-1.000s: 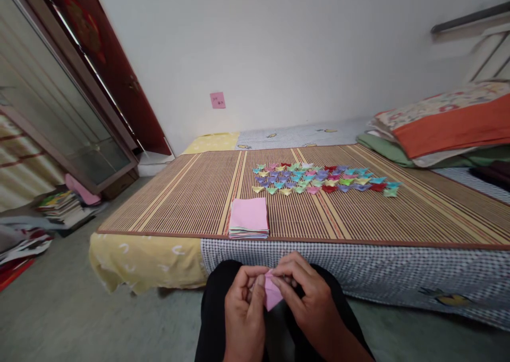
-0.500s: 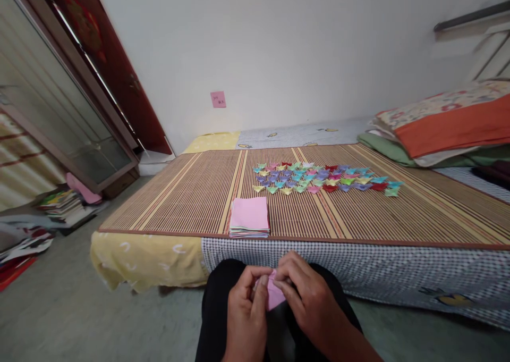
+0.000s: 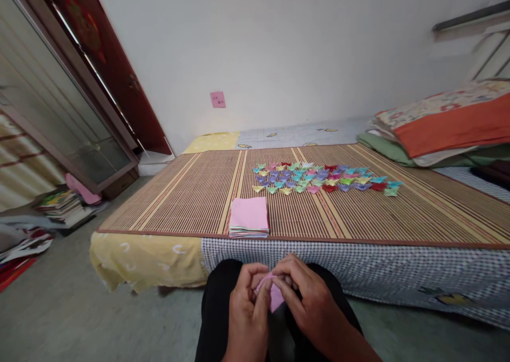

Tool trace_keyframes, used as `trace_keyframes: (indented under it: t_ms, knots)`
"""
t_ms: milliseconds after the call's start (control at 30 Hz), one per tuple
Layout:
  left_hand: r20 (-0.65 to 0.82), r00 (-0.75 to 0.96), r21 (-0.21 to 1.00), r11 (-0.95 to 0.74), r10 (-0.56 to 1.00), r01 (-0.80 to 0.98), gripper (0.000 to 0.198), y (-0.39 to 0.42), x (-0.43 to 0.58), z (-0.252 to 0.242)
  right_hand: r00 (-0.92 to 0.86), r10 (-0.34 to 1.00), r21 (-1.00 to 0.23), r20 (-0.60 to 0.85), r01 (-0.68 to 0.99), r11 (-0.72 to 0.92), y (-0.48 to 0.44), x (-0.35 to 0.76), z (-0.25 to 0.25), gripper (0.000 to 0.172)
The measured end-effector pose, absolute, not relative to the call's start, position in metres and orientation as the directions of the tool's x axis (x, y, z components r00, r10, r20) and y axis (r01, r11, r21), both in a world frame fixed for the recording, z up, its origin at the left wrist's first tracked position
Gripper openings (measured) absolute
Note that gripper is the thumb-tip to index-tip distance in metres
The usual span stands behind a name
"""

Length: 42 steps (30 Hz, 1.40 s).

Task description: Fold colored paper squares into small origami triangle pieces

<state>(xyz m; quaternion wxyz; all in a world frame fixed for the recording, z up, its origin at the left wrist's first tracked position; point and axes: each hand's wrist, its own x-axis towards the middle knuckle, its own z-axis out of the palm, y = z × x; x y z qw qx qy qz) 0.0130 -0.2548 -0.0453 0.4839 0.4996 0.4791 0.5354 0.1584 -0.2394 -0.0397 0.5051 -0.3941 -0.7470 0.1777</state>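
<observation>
Between my two hands, above my lap, is a partly folded piece of pink paper (image 3: pixel 275 299). My left hand (image 3: pixel 250 303) pinches its left side, thumb on top and fingers behind. On the upper right part of the paper, my right hand (image 3: pixel 305 293) is closed, thumb and index finger pressed at the fold. The fingers hide much of the paper's top edge. Just beyond my hands, a stack of square paper (image 3: pixel 249 214) with a pink sheet on top lies at the mat's front edge. Farther back sit rows of small folded paper pieces (image 3: pixel 314 178) in many colours.
A striped woven mat (image 3: pixel 179 192) covers the bed. Folded bedding (image 3: pixel 446 123) is piled at the right. A pink note (image 3: pixel 218 99) is stuck on the wall. Books (image 3: pixel 61 205) stand at the left near a glass-panelled cabinet (image 3: pixel 91 133).
My fingers have shifted slightly on the pink paper, my right fingertips coming closer to my left thumb. The paper's lower point has tilted a little. The stack and rows are unchanged.
</observation>
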Motion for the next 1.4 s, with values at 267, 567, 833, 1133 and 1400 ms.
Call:
trace_keyframes:
  t_ms: [267, 567, 833, 1133, 1400]
  knots:
    - [0.089, 0.005, 0.994, -0.089, 0.996, 0.057, 0.023, -0.253, 0.009, -0.050, -0.177, 0.886, -0.803, 0.428, 0.377, 0.463, -0.243, 0.165, -0.032, 0.010]
    - [0.111, -0.009, 0.990, -0.109, 0.994, 0.093, 0.021, -0.252, 0.009, -0.050, -0.124, 0.948, -0.879, 0.294, 0.354, 0.319, -0.242, 0.163, -0.031, 0.010]
    - [0.153, -0.013, 0.970, -0.148, 0.988, 0.192, 0.024, -0.251, 0.007, -0.050, -0.128, 0.954, -0.899, 0.270, 0.321, 0.298, -0.244, 0.160, -0.028, 0.017]
    - [0.220, 0.067, 0.938, -0.230, 0.973, 0.259, 0.025, -0.251, 0.008, -0.048, -0.145, 0.918, -0.864, 0.368, 0.310, 0.396, -0.242, 0.163, -0.035, 0.020]
    - [0.295, 0.123, 0.899, -0.319, 0.947, 0.300, 0.022, -0.253, 0.006, -0.053, -0.125, 0.900, -0.873, 0.417, 0.221, 0.435, -0.242, 0.161, -0.033, 0.016]
